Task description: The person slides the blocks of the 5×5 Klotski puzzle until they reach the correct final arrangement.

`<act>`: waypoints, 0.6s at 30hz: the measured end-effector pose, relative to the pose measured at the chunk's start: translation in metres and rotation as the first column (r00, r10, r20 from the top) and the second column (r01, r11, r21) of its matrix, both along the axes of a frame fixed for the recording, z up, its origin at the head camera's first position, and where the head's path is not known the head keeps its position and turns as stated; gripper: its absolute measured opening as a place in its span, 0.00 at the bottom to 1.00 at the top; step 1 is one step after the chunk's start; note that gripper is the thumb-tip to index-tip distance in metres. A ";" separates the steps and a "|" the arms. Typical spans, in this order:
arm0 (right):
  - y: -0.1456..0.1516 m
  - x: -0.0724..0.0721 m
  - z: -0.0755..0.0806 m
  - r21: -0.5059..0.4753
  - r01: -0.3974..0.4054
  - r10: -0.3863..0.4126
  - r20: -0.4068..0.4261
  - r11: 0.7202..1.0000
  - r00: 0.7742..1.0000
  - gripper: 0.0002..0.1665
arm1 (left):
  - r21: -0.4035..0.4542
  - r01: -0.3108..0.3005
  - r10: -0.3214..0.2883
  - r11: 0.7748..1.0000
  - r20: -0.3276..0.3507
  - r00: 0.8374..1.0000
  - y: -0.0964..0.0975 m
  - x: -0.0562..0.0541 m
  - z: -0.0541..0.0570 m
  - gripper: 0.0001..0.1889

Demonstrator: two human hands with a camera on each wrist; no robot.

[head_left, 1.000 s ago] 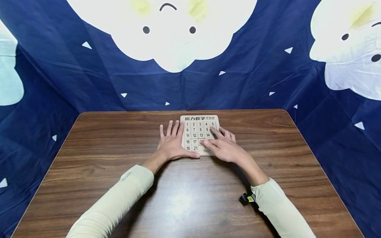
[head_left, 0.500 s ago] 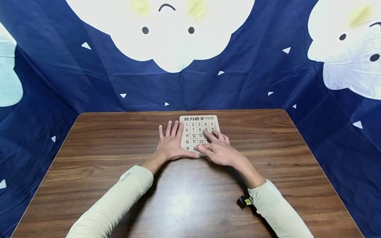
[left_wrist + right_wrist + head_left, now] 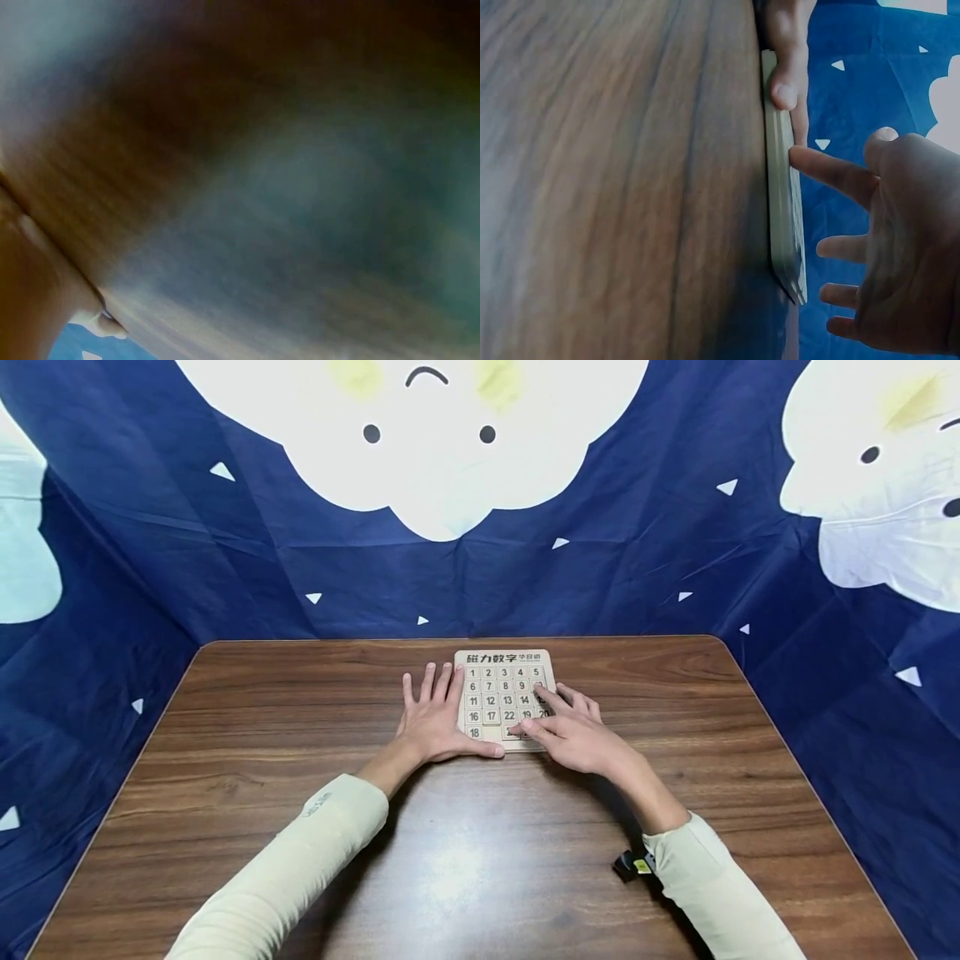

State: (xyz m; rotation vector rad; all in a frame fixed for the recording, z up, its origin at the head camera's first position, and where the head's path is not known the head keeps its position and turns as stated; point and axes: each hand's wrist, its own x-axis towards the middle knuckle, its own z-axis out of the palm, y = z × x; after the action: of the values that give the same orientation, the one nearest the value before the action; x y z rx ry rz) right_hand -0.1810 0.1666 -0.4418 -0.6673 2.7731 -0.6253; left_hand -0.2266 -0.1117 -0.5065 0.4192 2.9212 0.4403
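Note:
A wooden sliding number puzzle point(image 3: 502, 657) lies near the table's far edge in the head view, its numbered tiles set in rows. My left hand point(image 3: 432, 725) is spread flat at its left side, fingers straight, with the thumb along the near edge. Over the board's right part is my right hand point(image 3: 579, 740), the index fingertip touching a tile in the bottom row and the other fingers held loosely out. Beside the 18 tile a gap point(image 3: 491, 734) shows. In the right wrist view the index finger point(image 3: 832, 171) meets the puzzle from above; several right-hand tiles are hidden.
The puzzle rests on a brown wood-grain table point(image 3: 300, 718). Behind and at both sides hangs a dark blue cloth point(image 3: 247, 577) with white clouds and triangles. A small black device point(image 3: 626, 865) is at the right sleeve's cuff. The left wrist view is mostly blurred.
My right hand went left to the tile beside 18, then back right. That tile has slid one place right, leaving the gap next to 18. My left hand has stayed put.

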 end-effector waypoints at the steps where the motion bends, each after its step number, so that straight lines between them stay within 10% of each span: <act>1: 0.000 -0.001 0.000 -0.002 0.001 -0.001 0.002 1.000 1.000 0.28 | 0.000 0.001 -0.001 1.000 0.000 1.000 0.000 -0.001 -0.001 0.92; 18: -0.035 -0.005 -0.006 0.024 -0.112 0.111 0.014 0.993 0.994 0.31 | -0.020 0.010 -0.010 1.000 -0.007 1.000 -0.001 -0.002 -0.002 0.90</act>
State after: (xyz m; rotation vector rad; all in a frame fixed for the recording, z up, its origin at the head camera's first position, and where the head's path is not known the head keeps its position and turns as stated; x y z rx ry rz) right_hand -0.1857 0.1317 -0.4473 -0.8040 2.7051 -0.5696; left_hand -0.2287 -0.1123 -0.5084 0.4334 2.9260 0.4089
